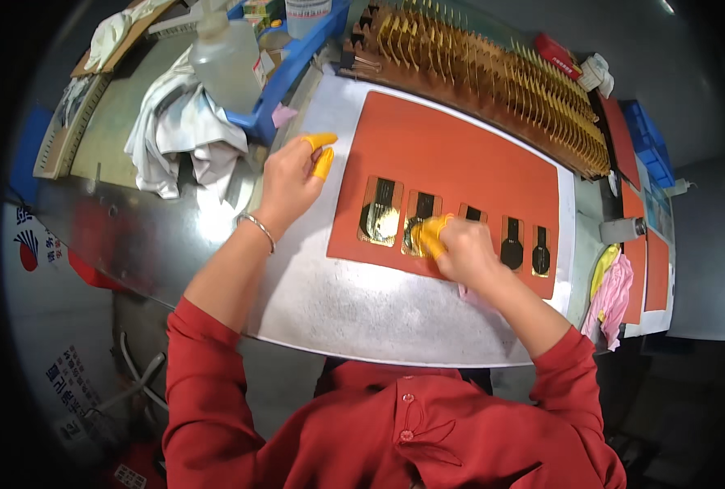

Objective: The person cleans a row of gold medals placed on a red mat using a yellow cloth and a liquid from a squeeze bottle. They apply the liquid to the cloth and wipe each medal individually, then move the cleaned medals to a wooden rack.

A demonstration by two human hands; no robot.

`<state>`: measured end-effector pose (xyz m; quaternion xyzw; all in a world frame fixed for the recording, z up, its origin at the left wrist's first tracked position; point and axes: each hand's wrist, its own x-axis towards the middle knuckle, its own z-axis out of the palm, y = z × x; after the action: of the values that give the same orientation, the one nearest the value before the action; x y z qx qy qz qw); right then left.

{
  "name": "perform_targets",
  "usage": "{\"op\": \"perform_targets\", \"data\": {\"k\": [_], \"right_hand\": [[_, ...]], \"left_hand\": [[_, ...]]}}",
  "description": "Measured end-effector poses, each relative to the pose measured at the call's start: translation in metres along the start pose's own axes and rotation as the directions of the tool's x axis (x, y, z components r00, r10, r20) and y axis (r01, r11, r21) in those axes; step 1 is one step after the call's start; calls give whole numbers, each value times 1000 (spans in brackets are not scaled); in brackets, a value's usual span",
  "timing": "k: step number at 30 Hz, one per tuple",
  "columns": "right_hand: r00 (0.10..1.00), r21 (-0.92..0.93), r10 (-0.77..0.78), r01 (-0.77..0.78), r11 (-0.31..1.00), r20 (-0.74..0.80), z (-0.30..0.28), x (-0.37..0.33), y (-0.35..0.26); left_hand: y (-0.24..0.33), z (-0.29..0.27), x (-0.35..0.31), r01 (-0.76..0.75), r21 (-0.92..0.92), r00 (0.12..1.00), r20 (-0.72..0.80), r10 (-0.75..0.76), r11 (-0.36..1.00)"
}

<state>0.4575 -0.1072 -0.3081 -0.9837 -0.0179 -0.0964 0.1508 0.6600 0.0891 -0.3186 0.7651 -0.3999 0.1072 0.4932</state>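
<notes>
Several thin gold plates, each with a black strip and a round black disc, lie in a row on an orange-red mat [452, 138]. Yellow finger cots cover the thumb and fingertips of my right hand [467, 251]. Its fingers are pressed together at the lower part of the second plate [424, 204] from the left; whether anything is pinched between them is hidden. The leftmost plate [380, 210] shines brightly. My left hand [293, 181] is raised left of the mat, thumb and index finger in yellow cots, apart with nothing between them.
Behind the mat stands a long brown rack [476, 85] of upright gold plates. To the left are a crumpled white cloth [175, 130], a squeeze bottle [226, 69] and a blue tray [285, 85]. A pink cloth [613, 297] and a grey bottle [623, 230] sit at the right.
</notes>
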Motion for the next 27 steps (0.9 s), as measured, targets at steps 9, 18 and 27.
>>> {"op": "perform_targets", "data": {"k": [9, 18, 27], "right_hand": [[998, 9, 51, -50, 999, -31, -5, -4, -8], [999, 25, 37, -36, 999, -35, -2, -1, -7], [997, -58, 68, -70, 996, -38, -4, 40, 15]], "left_hand": [[4, -2, -1, -30, -26, 999, 11, 31, 999], [1, 0, -2, 6, -9, 1000, 31, -5, 1000], [1, -2, 1, -24, -30, 1000, 20, 25, 999]]}}
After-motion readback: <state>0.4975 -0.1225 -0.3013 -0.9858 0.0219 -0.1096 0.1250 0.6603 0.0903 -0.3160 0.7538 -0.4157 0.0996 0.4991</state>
